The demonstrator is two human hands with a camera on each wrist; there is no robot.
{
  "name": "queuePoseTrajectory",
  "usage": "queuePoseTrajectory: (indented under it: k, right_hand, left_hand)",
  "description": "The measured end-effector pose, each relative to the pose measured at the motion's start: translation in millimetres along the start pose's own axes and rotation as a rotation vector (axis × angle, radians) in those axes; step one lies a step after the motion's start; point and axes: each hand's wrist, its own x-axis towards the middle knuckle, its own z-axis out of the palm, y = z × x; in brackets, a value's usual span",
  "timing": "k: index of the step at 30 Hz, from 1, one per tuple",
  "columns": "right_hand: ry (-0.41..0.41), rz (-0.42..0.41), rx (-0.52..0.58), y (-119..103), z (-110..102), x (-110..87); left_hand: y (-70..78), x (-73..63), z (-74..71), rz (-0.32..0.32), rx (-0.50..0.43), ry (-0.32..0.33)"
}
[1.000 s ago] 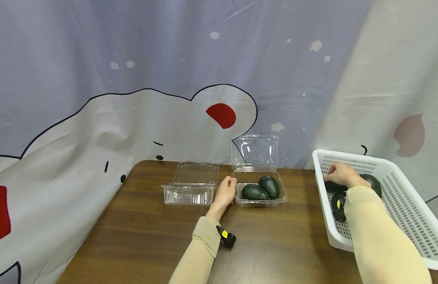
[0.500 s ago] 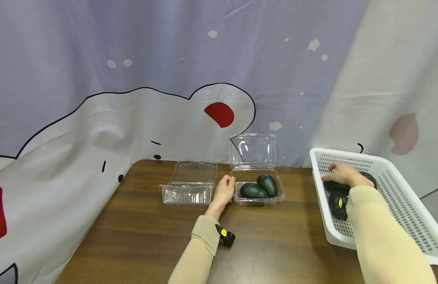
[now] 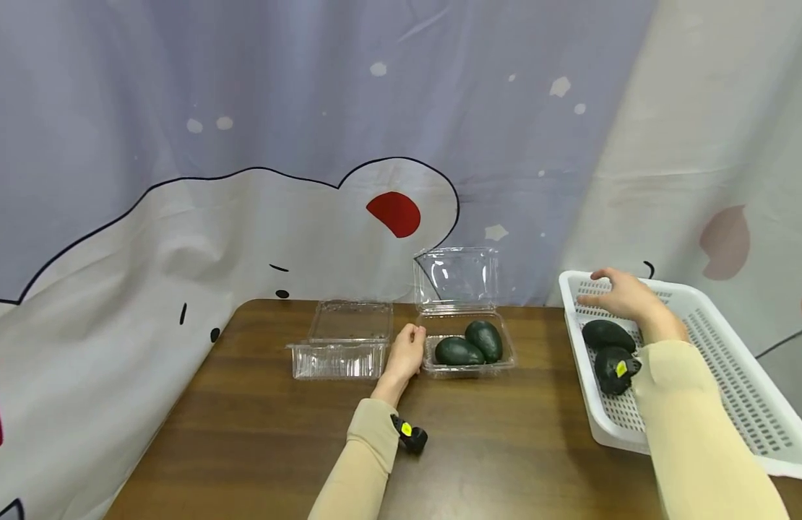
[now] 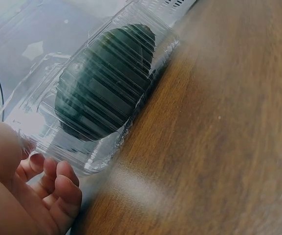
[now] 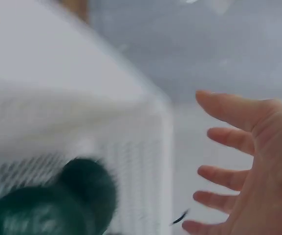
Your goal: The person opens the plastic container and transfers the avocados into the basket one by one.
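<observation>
My right hand (image 3: 625, 295) is raised over the back of the white basket (image 3: 573, 339), fingers spread and holding nothing. Below it, an avocado (image 3: 608, 335) lies in the basket against another avocado (image 3: 612, 370), partly behind the wrist camera. At the table's middle, my left hand (image 3: 404, 354) pinches the left edge of a clear plastic clamshell box (image 3: 466, 370). Inside lie two dark green avocados, one on the left (image 3: 458, 352) and one on the right (image 3: 484, 341). The left wrist view shows thumb and curled fingers (image 4: 67, 191) at the box's corner.
A second clear clamshell box (image 3: 339, 360), lid folded back, stands left of my left hand. All stand on a brown wooden table (image 3: 492, 448). A printed curtain (image 3: 297, 217) hangs right behind the table's back edge.
My right hand has let go of the avocado in the basket and lifted up and back, its fingers spreading. The left hand keeps its place at the box.
</observation>
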Motion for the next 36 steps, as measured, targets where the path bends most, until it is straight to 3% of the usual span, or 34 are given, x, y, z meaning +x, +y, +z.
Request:
queuePoseTrajectory:
  k: [8,14,19,24,30,36]
  right_hand:
    - [0.102,-0.053,0.019,-69,-12,-21.1]
    - [0.193,-0.061,0.092,-113,-2,-43.5]
    - [0.301,-0.110,0.166,-134,30,-54.9]
    - [0.377,-0.081,0.261,-141,79,-57.7]
    - [0.337,-0.025,0.300,-151,125,-42.6]
    - [0.307,-0.024,0.285,-162,154,-27.1]
  left_hand:
    - [-2.4,-1.2,-2.8,0.005,-0.007,0.021]
    - [-1.8,-0.1,-3.7,0.007,-0.003,0.008]
    - [-0.3,1.2,-3.5,0.011,-0.018,0.013]
    - [0.1,0.0,-2.0,0.009,-0.012,0.000]
    - [-0.1,0.7,-1.3,0.016,-0.004,0.005]
    - [-2.7,0.6,-2.1,0.014,-0.009,0.003]
